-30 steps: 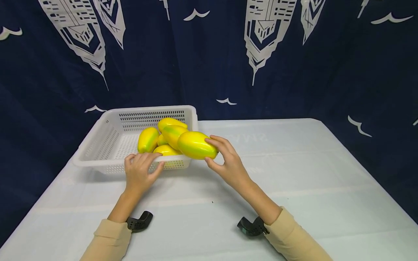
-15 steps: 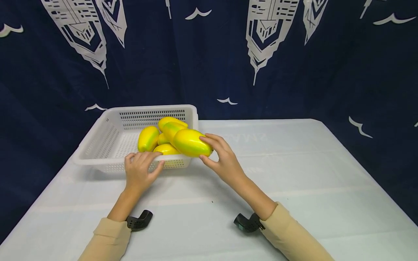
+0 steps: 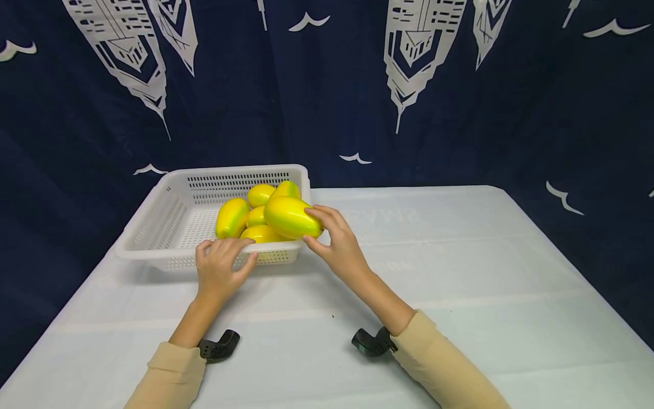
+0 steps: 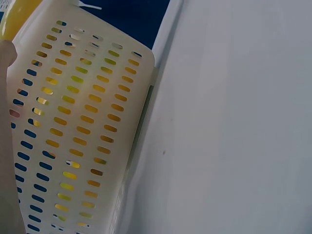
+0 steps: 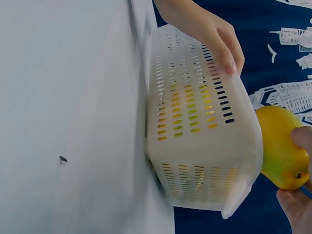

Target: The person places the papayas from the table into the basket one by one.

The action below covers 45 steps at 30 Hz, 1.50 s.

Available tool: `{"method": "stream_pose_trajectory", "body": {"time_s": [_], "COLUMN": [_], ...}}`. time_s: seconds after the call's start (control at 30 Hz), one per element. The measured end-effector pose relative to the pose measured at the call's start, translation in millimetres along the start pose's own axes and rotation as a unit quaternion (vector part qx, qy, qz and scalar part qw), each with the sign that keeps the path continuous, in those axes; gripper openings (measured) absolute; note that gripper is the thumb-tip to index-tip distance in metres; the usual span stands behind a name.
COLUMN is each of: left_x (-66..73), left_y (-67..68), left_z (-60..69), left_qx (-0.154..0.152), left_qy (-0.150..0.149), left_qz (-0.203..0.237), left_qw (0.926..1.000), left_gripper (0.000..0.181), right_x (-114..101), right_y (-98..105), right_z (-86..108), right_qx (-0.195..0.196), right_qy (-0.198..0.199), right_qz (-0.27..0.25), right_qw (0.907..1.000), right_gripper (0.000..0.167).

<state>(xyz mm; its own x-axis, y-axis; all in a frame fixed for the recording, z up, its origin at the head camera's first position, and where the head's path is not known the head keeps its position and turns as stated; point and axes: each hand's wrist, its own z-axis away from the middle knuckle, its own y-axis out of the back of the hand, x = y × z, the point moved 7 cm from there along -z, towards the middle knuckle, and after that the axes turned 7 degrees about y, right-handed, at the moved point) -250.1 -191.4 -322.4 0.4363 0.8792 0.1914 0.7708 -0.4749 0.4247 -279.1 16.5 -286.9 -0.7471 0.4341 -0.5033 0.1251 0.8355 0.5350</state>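
A white perforated plastic basket (image 3: 153,227) stands on the table at centre left. My left hand (image 3: 219,270) grips its front rim, fingers over the edge and thumb on the outside. In the right wrist view this hand (image 5: 209,34) shows at the basket's rim. With thumb and fingers, my right hand (image 3: 339,244) holds a yellow-green mango (image 3: 291,217) by its right end, above the basket's front right corner. Several other mangoes (image 3: 232,218) lie in the right part of the basket, some partly hidden by the held one. Through the basket's slots (image 4: 78,14), yellow shows in the left wrist view.
A white cloth covers the table (image 3: 460,255), which stretches to the right and front of the basket. Behind it hangs a dark blue curtain (image 3: 327,102) with white printed shapes. A small dark speck (image 5: 63,160) lies on the cloth.
My right hand has moved left with the mango, farther over the basket. One mango in the pile has shifted toward the back right. My left hand has stayed on the rim.
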Motion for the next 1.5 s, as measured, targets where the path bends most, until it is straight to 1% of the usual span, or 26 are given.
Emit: {"method": "stream_pose_trajectory", "body": {"time_s": [0.2,0.37,0.53,0.73,0.83,0.97,1.1,1.23,1.3,1.5], "left_x": [-1.2,-1.2,-1.1,-2.4,-2.5,-2.3,-1.3,0.0,0.4,-1.7], "left_y": [-0.3,-0.1,0.4,-0.5,-0.8,-1.4,-2.0,-1.3,-1.0,-1.5], "left_z": [-0.6,-1.9,-2.4,-2.9,-2.7,-1.7,-1.0,-0.9,-0.8,0.4], "left_qx": [-0.004,-0.005,-0.002,-0.013,-0.015,-0.015,-0.012,-0.002,0.003,-0.008], "left_qy": [0.004,0.004,0.003,0.009,0.010,0.009,0.008,0.000,-0.006,0.004], "left_qz": [0.002,0.008,0.009,0.006,0.003,0.001,0.001,-0.003,-0.006,-0.003], "left_qw": [1.0000,0.9999,1.0000,0.9999,0.9998,0.9998,0.9999,1.0000,1.0000,1.0000], "left_gripper": [0.036,0.035,0.035,0.040,0.043,0.044,0.043,0.040,0.039,0.045], "right_x": [3.0,3.5,1.5,-2.6,-4.2,-4.9,-4.2,-2.4,-1.2,3.4], "right_y": [-6.0,-10.9,-15.1,-18.9,-21.6,-27.0,-30.8,-33.6,-34.4,-35.1], "right_z": [-2.5,-5.8,-8.6,-12.5,-13.7,-13.0,-12.3,-12.9,-12.9,-10.2], "right_qx": [0.007,0.004,-0.009,-0.025,-0.036,-0.054,-0.062,-0.071,-0.074,-0.077], "right_qy": [-0.008,-0.004,0.004,0.020,0.021,0.015,0.014,0.009,0.001,-0.028], "right_qz": [-0.008,-0.005,0.012,0.035,0.041,0.049,0.056,0.061,0.062,0.050], "right_qw": [0.9999,1.0000,0.9999,0.9989,0.9983,0.9972,0.9964,0.9956,0.9953,0.9953], "right_gripper": [0.047,0.047,0.048,0.049,0.048,0.049,0.048,0.048,0.044,0.031]}}
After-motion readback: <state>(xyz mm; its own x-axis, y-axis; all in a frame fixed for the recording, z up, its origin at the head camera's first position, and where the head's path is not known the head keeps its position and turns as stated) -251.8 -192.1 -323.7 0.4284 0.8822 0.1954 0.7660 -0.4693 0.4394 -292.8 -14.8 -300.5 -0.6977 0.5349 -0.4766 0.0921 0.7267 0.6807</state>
